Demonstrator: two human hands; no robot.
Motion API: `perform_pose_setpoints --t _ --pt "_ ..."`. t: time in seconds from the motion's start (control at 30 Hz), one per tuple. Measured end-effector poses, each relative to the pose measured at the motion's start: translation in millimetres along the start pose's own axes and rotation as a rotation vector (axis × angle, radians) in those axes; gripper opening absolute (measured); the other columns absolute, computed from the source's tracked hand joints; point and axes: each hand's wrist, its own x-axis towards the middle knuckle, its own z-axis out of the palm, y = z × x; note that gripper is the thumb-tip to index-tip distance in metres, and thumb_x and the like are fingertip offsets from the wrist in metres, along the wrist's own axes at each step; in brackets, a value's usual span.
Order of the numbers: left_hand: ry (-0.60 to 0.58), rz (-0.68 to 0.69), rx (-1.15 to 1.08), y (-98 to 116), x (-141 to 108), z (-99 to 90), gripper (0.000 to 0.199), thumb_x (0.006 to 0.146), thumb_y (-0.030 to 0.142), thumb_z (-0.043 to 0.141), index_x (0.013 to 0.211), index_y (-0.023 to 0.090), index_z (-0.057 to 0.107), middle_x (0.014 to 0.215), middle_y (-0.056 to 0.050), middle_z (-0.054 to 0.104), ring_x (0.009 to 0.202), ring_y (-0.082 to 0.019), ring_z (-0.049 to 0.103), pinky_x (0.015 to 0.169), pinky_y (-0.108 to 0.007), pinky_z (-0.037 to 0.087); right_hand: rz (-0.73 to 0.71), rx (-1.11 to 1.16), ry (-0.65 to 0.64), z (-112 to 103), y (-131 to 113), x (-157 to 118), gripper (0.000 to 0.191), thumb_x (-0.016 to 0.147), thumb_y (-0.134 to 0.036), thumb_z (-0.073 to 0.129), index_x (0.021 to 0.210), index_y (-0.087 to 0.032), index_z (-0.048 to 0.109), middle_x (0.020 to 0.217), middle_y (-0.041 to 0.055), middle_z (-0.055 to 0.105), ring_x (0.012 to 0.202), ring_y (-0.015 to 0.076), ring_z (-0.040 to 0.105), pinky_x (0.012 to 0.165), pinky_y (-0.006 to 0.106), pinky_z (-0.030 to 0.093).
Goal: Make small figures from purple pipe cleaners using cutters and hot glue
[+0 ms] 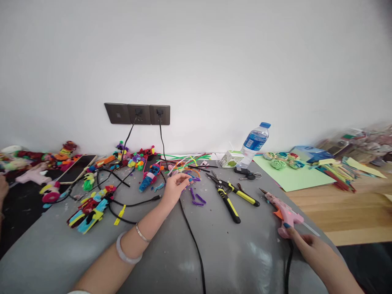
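My left hand is over the middle of the grey table, its thumb and fingers pinched together on a purple pipe cleaner, partly hidden by the fingers. Short purple pipe cleaner pieces lie just to its right. At the right edge of the table, my right hand grips the handle end of a pink hot glue gun, thumb on top. The gun's nozzle points away to the left, and a clear glue stick sticks out behind. Yellow-and-black pliers lie open between my hands.
Pipe cleaner figures, a phone and black cables cover the left side. A water bottle, small carton and keys stand or lie behind. Green paper is at right. Another person's hand shows far left.
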Motion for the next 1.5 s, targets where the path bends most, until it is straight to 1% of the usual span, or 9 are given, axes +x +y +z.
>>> perform_pose_setpoints --t 0.1,0.3,0.5,0.6,0.73,0.83,1.07,1.27,1.5 --pt "-0.006 -0.006 -0.006 2.2 -0.5 0.7 0.026 0.072 0.038 0.07 0.083 0.015 0.071 0.077 -0.007 0.074 0.075 -0.022 0.07 0.055 -0.025 0.048 0.235 -0.051 -0.208 1.9 -18.8 -6.2 0.05 0.063 -0.073 0.06 0.049 -0.025 0.063 0.054 0.0109 0.063 0.056 0.0324 0.062 0.054 0.042 0.042" --pt "-0.03 -0.006 -0.029 3.0 -1.0 1.1 0.026 0.069 0.039 0.072 0.079 0.015 0.069 0.073 -0.006 0.072 0.077 -0.025 0.073 0.054 -0.024 0.047 0.28 0.01 -0.25 -7.0 -43.9 1.4 0.037 0.062 -0.06 0.063 0.053 -0.025 0.066 0.066 0.0108 0.069 0.069 0.0334 0.064 0.06 0.041 0.045" --pt "-0.056 0.028 -0.019 2.6 -1.5 1.0 0.022 0.072 0.036 0.07 0.079 0.015 0.068 0.075 -0.005 0.072 0.077 -0.024 0.072 0.06 -0.026 0.051 0.264 0.703 -0.05 -5.2 -57.4 -13.6 0.031 0.057 -0.05 0.066 0.058 -0.02 0.063 0.063 0.0088 0.065 0.06 0.0231 0.059 0.059 0.038 0.049" --pt "-0.059 0.051 -0.009 1.5 -2.2 1.6 0.021 0.073 0.035 0.07 0.079 0.016 0.067 0.074 -0.004 0.07 0.075 -0.022 0.071 0.06 -0.027 0.051 0.29 1.079 -0.07 0.1 -78.2 -28.4 0.03 0.047 -0.034 0.076 0.068 -0.02 0.059 0.077 0.0084 0.07 0.059 0.0189 0.061 0.058 0.034 0.053" --pt "-0.064 0.075 -0.017 0.3 -2.6 2.3 0.019 0.074 0.034 0.068 0.083 0.017 0.068 0.076 -0.004 0.07 0.073 -0.02 0.068 0.061 -0.027 0.052 0.229 1.233 -0.036 3.0 -105.6 -40.9 0.035 0.05 -0.028 0.082 0.071 -0.021 0.055 0.071 0.0016 0.066 0.05 0.0103 0.051 0.042 0.021 0.041" --pt "-0.079 0.086 -0.017 1.2 -2.6 2.0 0.017 0.075 0.032 0.068 0.083 0.017 0.068 0.075 -0.004 0.071 0.072 -0.019 0.068 0.063 -0.028 0.053 0.107 1.309 -0.094 6.1 -120.8 -49.3 0.04 0.063 -0.038 0.081 0.059 -0.02 0.045 0.05 -0.0053 0.045 0.046 0.0077 0.038 0.039 0.019 0.031" --pt "-0.058 0.05 -0.026 3.9 -3.1 1.4 0.018 0.075 0.033 0.069 0.082 0.016 0.068 0.075 -0.005 0.073 0.069 -0.02 0.07 0.062 -0.028 0.052 -0.014 1.317 -0.449 30.9 -149.1 -74.2 0.041 0.086 -0.057 0.053 0.07 -0.021 0.061 0.039 -0.0059 0.032 0.039 0.0106 0.025 0.04 0.026 0.023" --pt "-0.048 0.047 -0.055 3.3 -2.5 1.4 0.02 0.072 0.034 0.071 0.081 0.016 0.069 0.075 -0.005 0.074 0.069 -0.02 0.071 0.063 -0.029 0.054 -0.16 1.083 -0.469 60.4 -170.4 -84.5 0.047 0.085 -0.062 0.055 0.088 -0.016 0.065 0.045 -0.0039 0.045 0.043 0.0104 0.033 0.046 0.026 0.025" --pt "-0.027 0.08 -0.064 1.9 -2.8 1.5 0.021 0.072 0.035 0.071 0.081 0.016 0.07 0.075 -0.005 0.073 0.072 -0.02 0.07 0.07 -0.031 0.055 -0.237 0.981 -0.405 81.7 -174.2 -94.8 0.048 0.084 -0.063 0.055 0.085 -0.016 0.062 0.045 -0.0057 0.044 0.044 0.0105 0.034 0.049 0.026 0.027"
